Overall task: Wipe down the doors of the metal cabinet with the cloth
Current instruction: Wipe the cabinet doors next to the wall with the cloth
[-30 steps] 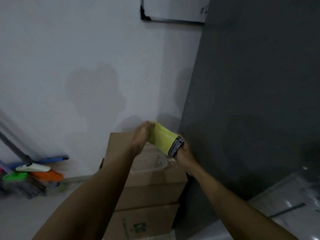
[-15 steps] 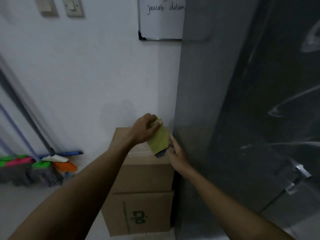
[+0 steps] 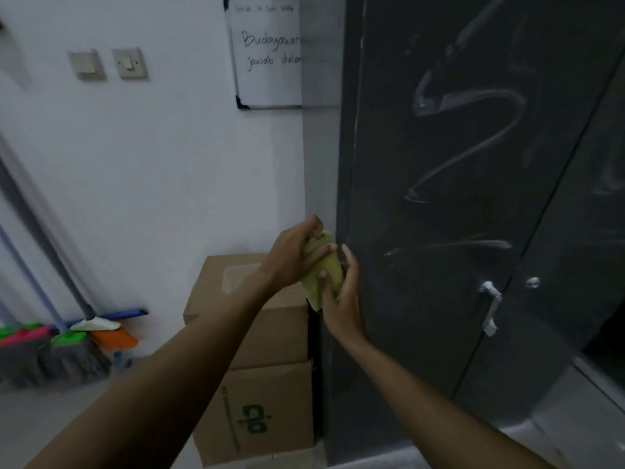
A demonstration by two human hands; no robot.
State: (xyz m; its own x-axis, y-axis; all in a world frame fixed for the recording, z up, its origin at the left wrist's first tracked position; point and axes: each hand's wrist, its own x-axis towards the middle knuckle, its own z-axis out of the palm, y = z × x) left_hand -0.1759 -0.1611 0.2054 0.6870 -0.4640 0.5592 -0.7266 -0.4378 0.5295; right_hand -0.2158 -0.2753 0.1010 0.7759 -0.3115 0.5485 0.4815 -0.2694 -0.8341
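A dark grey metal cabinet (image 3: 439, 204) fills the right half of the view. Its left door shows pale wavy streaks and a silver handle (image 3: 491, 304). A yellow-green cloth (image 3: 321, 282) hangs bunched just left of the cabinet's front corner. My left hand (image 3: 294, 255) pinches the cloth's top. My right hand (image 3: 340, 296) cups the cloth from the right and below, thumb on its lower part. Both hands are a short way from the left door, not touching it.
Two stacked cardboard boxes (image 3: 263, 384) stand against the cabinet's left side, with a clear plastic lid on top. Brooms and mops (image 3: 57, 343) lean in the left corner. A whiteboard (image 3: 270, 59) and wall switches (image 3: 130, 62) hang on the white wall.
The view has tilted up and swung right, so more of the cabinet door and its handle shows. The cloth has gone from stretched between both hands to bunched, and my hands rose slightly.
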